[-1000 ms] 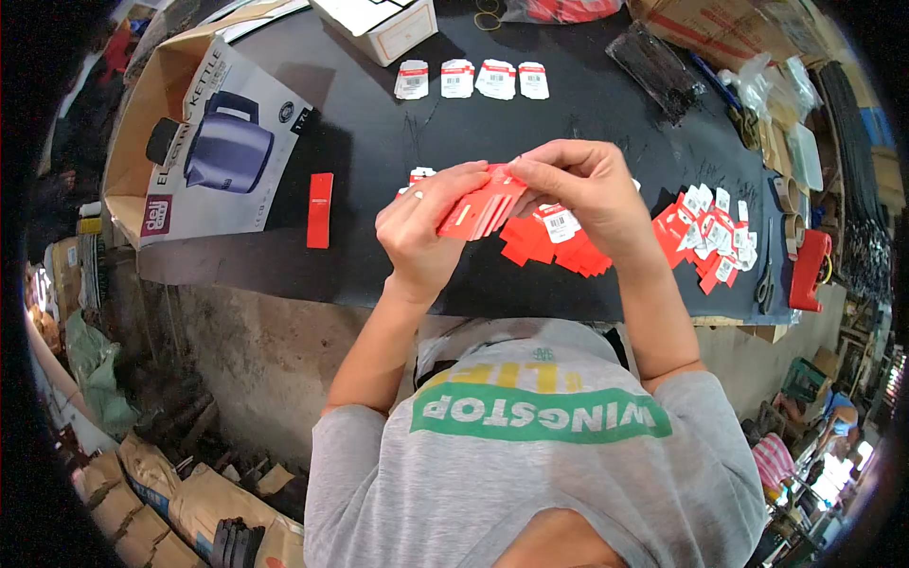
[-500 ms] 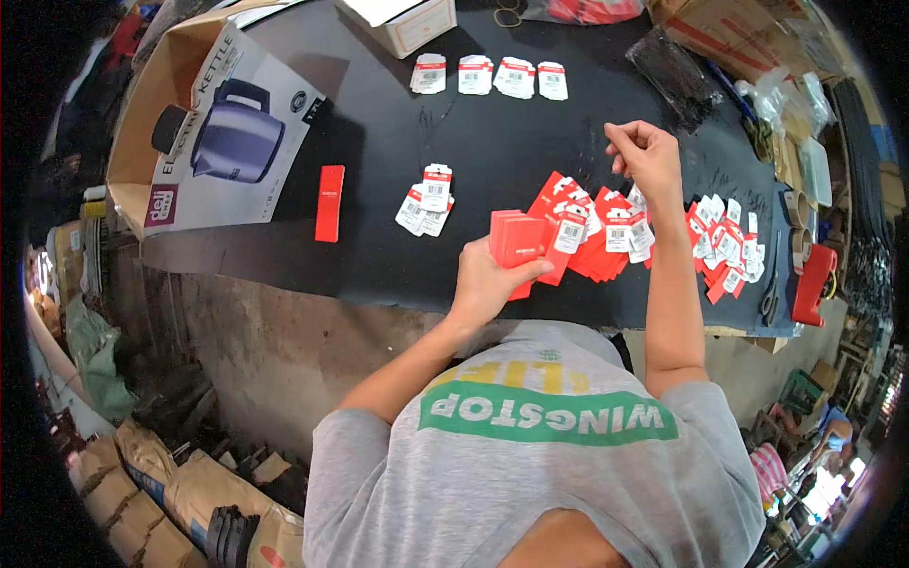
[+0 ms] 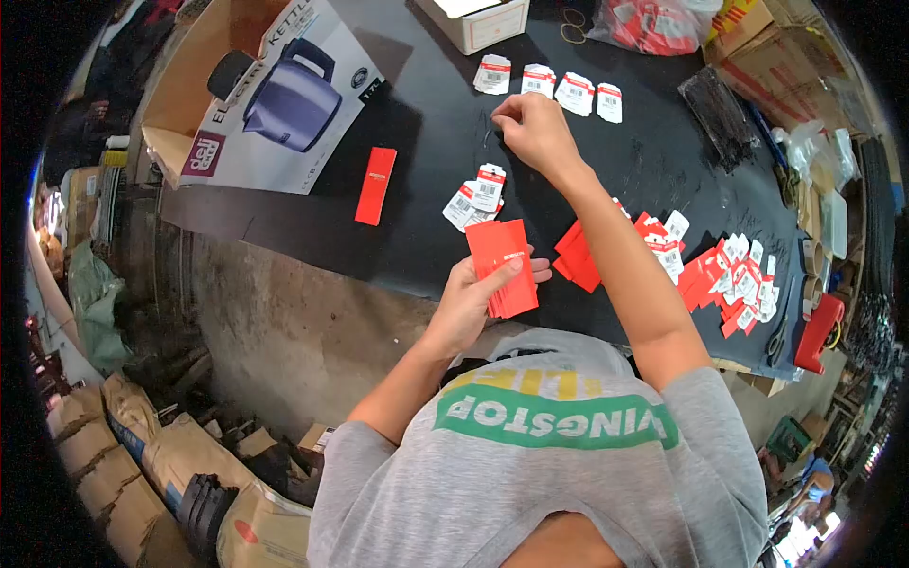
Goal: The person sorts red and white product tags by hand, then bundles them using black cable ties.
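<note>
My left hand (image 3: 464, 305) grips several red cards (image 3: 509, 289), slightly fanned, thumb on top. My right hand (image 3: 535, 133) has its fingertips pinched together just below the row of white tags; whatever may be between them is too small to tell. Thin dark strands (image 3: 488, 137) lie by those fingertips. A small pile of white tags (image 3: 489, 189) is just above the held cards. To the right, under and beside my right forearm, are red cards with white tags (image 3: 579, 260) and a further heap of them (image 3: 743, 284). One red strip (image 3: 376, 186) lies apart at the left.
An electric kettle box (image 3: 213, 175) stands at the left. Along the back are a white box (image 3: 492, 28), four small stacks of tags (image 3: 575, 94) and a bag of red items (image 3: 653, 24). Scissors (image 3: 778, 339) and a red tool (image 3: 819, 333) sit at the right edge.
My right hand has moved left, from above the red cards to near the row of tags. My left hand has turned the red cards more upright. The whole view has shifted.
</note>
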Demonstrator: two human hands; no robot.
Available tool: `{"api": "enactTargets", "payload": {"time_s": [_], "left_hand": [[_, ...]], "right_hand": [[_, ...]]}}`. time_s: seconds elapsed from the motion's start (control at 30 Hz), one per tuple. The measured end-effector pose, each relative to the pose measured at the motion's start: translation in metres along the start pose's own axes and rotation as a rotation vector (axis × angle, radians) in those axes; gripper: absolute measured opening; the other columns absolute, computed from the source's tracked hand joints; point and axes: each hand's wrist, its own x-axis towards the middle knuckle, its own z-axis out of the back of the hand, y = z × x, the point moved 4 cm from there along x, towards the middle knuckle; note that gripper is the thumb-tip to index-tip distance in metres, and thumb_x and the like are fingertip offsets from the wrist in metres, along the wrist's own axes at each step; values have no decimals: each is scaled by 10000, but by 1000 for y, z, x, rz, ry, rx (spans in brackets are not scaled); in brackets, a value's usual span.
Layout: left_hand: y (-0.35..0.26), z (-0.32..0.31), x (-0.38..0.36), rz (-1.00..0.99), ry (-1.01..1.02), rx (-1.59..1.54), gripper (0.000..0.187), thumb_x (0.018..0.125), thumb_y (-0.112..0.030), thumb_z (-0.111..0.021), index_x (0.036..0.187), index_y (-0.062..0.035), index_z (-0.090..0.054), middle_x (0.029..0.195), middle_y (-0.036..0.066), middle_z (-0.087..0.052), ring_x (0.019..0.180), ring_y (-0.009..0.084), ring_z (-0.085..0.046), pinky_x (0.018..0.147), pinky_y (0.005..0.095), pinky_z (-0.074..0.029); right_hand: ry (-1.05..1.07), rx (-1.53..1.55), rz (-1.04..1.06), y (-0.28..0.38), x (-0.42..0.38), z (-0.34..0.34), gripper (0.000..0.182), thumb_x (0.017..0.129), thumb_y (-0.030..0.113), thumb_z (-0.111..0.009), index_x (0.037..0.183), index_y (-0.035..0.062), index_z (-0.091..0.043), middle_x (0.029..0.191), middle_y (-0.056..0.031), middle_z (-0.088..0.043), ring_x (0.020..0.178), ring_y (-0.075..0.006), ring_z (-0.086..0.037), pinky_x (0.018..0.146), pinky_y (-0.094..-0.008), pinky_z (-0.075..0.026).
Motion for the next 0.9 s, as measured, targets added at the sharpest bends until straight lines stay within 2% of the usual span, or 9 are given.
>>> {"api": "enactTargets", "payload": {"time_s": [0.07,0.17,0.33,0.4,0.53,0.6,0.63,0.7,0.9], "left_hand": [[0,2,-3,-3,1,-18,357,935,-174,-535,1206,48,-469,1143,224,-597,1061,288,-604,890,375,-495],[0,9,-4,-22,-39,-44,360,928,-176,-547,1203,45,-474,1139,223,-600,1058,291,-606,892,378,-492],[-4,15,-4,-59,-52,-9,355,926,-177,-551,1198,41,-480,1132,222,-604,1053,292,-609,893,379,-490],[-8,16,-5,-67,-58,-11,354,927,-176,-549,1198,41,-481,1130,221,-606,1052,292,-609,890,379,-491],[-6,19,-3,-85,-74,-15,350,930,-170,-542,1199,46,-482,1125,221,-608,1048,291,-612,885,378,-495],[-6,20,-5,-95,-80,-24,349,928,-161,-542,1199,50,-481,1128,222,-607,1050,291,-611,888,380,-494],[-6,20,-5,-105,-86,-34,347,927,-152,-541,1199,54,-480,1130,223,-606,1051,292,-610,892,382,-493],[-10,21,-7,-121,-113,-37,346,922,-139,-545,1199,57,-479,1133,226,-604,1055,296,-608,899,387,-490],[-14,25,-10,-170,-138,-78,327,911,-126,-573,1166,67,-504,1137,234,-595,1049,300,-607,880,366,-507]], "right_hand": [[21,45,-124,-5,11,-10,188,724,170,-682,752,-16,-691,759,-219,-664,763,-341,-659,731,-409,-510],[10,-82,-115,1,22,-18,257,729,230,-717,773,-21,-681,687,-159,-662,685,-261,-658,666,-353,-501],[82,-344,-218,3,41,-26,260,692,260,-758,682,13,-677,658,-159,-655,688,-297,-656,658,-377,-505],[168,-336,-305,2,46,-31,258,688,183,-716,854,-10,-676,920,-210,-668,877,-354,-651,774,-413,-524],[171,-310,-319,-8,48,-41,235,687,154,-690,856,-9,-676,939,-220,-661,913,-355,-643,785,-418,-521],[38,-266,-205,-14,50,-47,205,683,210,-756,675,18,-685,706,-157,-667,639,-263,-652,618,-372,-501],[35,-267,-203,-14,50,-44,205,683,210,-756,675,18,-685,706,-157,-667,639,-263,-652,618,-372,-501],[-17,215,-76,-1,47,-35,206,730,198,-741,747,2,-681,630,-72,-629,546,-128,-577,540,-270,-453],[-126,838,99,81,31,32,157,815,155,-691,808,4,-647,628,-1,-605,568,-41,-554,491,-184,-408]]}}
